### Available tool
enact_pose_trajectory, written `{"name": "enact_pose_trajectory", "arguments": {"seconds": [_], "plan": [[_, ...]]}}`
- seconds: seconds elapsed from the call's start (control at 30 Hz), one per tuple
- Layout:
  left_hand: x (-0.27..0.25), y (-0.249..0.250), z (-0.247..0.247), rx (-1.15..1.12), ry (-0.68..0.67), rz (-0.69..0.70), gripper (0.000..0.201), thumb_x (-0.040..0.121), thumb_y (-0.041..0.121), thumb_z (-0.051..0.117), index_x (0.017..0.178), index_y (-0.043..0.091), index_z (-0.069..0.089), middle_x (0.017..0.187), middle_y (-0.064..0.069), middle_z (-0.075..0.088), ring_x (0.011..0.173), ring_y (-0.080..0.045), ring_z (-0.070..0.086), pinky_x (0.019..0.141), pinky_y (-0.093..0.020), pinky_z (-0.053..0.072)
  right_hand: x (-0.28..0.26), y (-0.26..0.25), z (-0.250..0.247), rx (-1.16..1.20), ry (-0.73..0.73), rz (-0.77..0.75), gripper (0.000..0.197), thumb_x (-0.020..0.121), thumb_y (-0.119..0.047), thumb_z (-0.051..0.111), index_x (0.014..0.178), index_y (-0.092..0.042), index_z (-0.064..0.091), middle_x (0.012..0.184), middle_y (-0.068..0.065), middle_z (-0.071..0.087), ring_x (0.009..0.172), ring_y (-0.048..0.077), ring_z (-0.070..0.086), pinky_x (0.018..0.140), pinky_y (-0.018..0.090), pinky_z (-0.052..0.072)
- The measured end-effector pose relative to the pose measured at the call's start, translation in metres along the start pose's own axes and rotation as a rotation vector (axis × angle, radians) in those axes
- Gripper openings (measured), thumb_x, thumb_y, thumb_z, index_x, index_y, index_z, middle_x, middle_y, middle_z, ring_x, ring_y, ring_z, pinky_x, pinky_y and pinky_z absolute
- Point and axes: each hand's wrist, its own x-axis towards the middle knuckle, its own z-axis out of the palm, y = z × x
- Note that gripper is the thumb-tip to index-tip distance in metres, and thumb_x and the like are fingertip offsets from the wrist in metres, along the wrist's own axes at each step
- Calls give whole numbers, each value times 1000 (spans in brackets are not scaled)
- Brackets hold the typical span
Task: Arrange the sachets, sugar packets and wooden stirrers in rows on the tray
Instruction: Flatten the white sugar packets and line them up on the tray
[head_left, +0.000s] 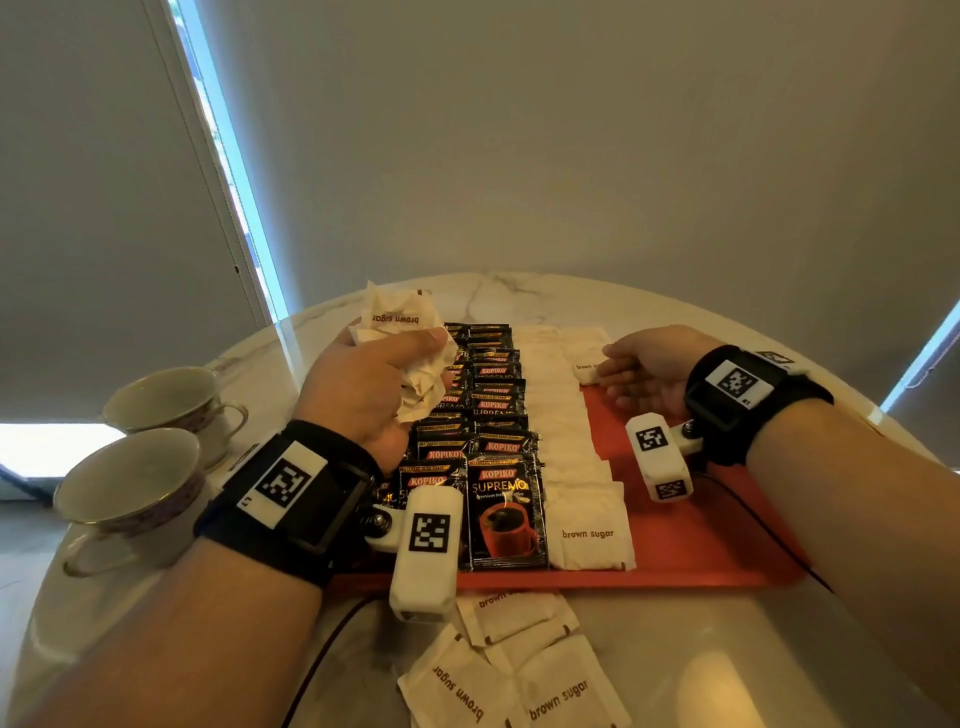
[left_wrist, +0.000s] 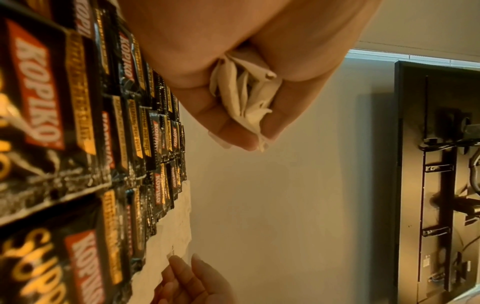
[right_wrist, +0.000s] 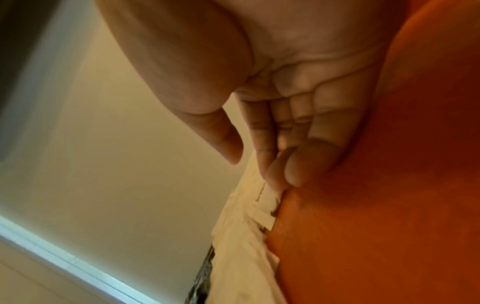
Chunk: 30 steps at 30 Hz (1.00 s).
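Note:
A red tray holds two columns of black Kopiko sachets and a column of white brown sugar packets. My left hand hovers over the sachets and grips a crumpled bunch of sugar packets. At the tray's far right, my right hand presses its fingertips on one sugar packet lying beside the column, thumb lifted off it. No wooden stirrers are in view.
Several loose sugar packets lie on the marble table just in front of the tray. Two empty cups stand at the left. A black cable runs off the near edge. The tray's right half is bare.

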Motion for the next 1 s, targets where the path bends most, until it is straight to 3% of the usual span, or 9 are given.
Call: {"name": "enact_pose_trajectory", "arguments": {"seconds": [0.17, 0.27, 0.37, 0.5, 0.63, 0.7, 0.8, 0.93, 1.0], "plan": [[0, -3, 1, 23, -12, -8, 33, 85, -4, 76, 112, 11, 65, 85, -8, 77, 69, -19, 77, 54, -30, 60, -3, 1, -2, 59, 15, -23, 22, 99, -25, 64, 98, -3, 69, 95, 14, 69, 66, 19, 62, 63, 30, 54], [0, -5, 1, 34, -41, -26, 42, 82, -5, 77, 119, 9, 64, 91, -10, 77, 71, -20, 78, 55, -31, 60, -16, -1, 6, 149, 8, -144, 20, 98, -25, 65, 99, -5, 70, 91, 8, 66, 60, 14, 57, 55, 26, 48], [-3, -7, 1, 88, -108, -43, 52, 74, -3, 81, 122, 9, 63, 95, -13, 77, 76, -25, 79, 62, -36, 63, -48, -12, 23, 233, -187, -312, 23, 92, -29, 71, 103, -9, 72, 82, 1, 64, 58, 10, 53, 54, 25, 43], [-9, -8, 2, 228, -274, -42, 67, 62, 8, 86, 125, 3, 65, 93, -13, 76, 76, -25, 76, 71, -41, 60, -86, -19, 52, 81, -447, -483, 44, 69, -36, 83, 105, -13, 73, 83, -1, 69, 62, 9, 58, 56, 24, 47], [-13, -8, 3, 285, -346, -36, 38, 77, 2, 80, 113, 6, 71, 83, -9, 73, 71, -20, 71, 57, -33, 55, -91, -12, 69, 89, -374, -566, 22, 78, -20, 84, 93, -12, 69, 76, 2, 66, 65, 15, 57, 57, 27, 51], [-13, -5, 4, 249, -318, -38, 33, 84, 5, 77, 117, 5, 70, 88, -12, 76, 70, -22, 73, 52, -32, 56, -89, -10, 70, 173, -361, -559, 16, 83, -14, 80, 91, -9, 67, 77, 5, 67, 63, 17, 56, 57, 28, 52], [-11, -4, 4, 160, -233, -30, 49, 81, 11, 79, 127, 2, 65, 110, -18, 78, 95, -33, 77, 76, -42, 63, -88, -8, 68, 209, -424, -479, 12, 85, -9, 77, 84, -10, 65, 77, 8, 69, 62, 17, 57, 60, 31, 55], [-8, -4, 2, 203, -212, 21, 38, 82, 2, 80, 116, -3, 65, 98, -18, 78, 85, -35, 76, 65, -37, 61, -91, -5, 71, 78, -448, -464, 13, 86, -6, 75, 97, -8, 68, 83, 7, 68, 67, 17, 60, 63, 33, 57], [-9, -3, 1, 256, -234, 30, 29, 80, 1, 81, 104, 3, 66, 84, -13, 73, 70, -26, 72, 53, -31, 54, -90, -4, 73, 121, -439, -507, 20, 84, -2, 76, 101, -8, 67, 91, 10, 64, 76, 24, 60, 65, 35, 57]]}}
